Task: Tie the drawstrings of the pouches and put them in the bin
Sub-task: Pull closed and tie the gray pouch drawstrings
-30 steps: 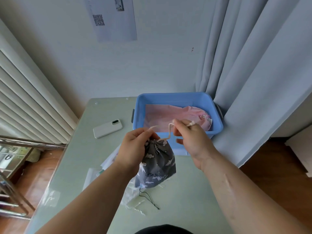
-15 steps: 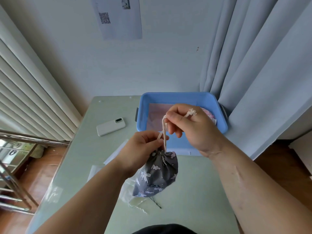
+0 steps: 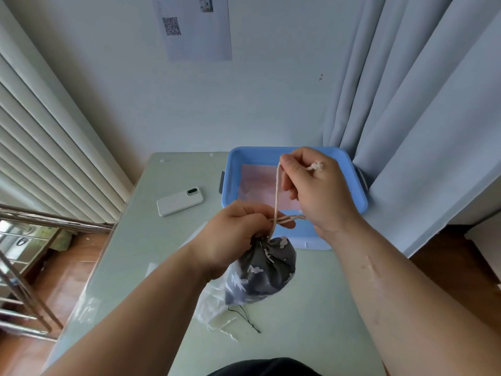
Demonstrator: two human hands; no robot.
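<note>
**Grey pouch held above table, drawstring pulled taut**

Left hand (image 3: 233, 234): fingers curled tight round the gathered neck of the grey fabric pouch with white print (image 3: 267, 270). The pouch hangs below the fist, off the pale green glass table (image 3: 151, 240).

Right hand (image 3: 317, 191): raised above the left, in front of the bin. Thumb and forefinger pinch the cream cotton drawstring (image 3: 277, 196), other fingers curled in. The string runs straight up from the pouch neck to the pinch, and its frayed knotted end sticks out past the knuckles. A second run of string goes sideways from the left fist toward the right wrist.

Blue rectangular plastic bin (image 3: 230, 180): at the far right of the table against the grey curtain (image 3: 406, 104), with a pink fabric pouch (image 3: 257, 185) lying inside.

Also on the table: a white phone (image 3: 179, 202) left of the bin, and a crumpled clear plastic bag (image 3: 211, 302) under the grey pouch with a thin black cord (image 3: 244, 317) beside it.
</note>
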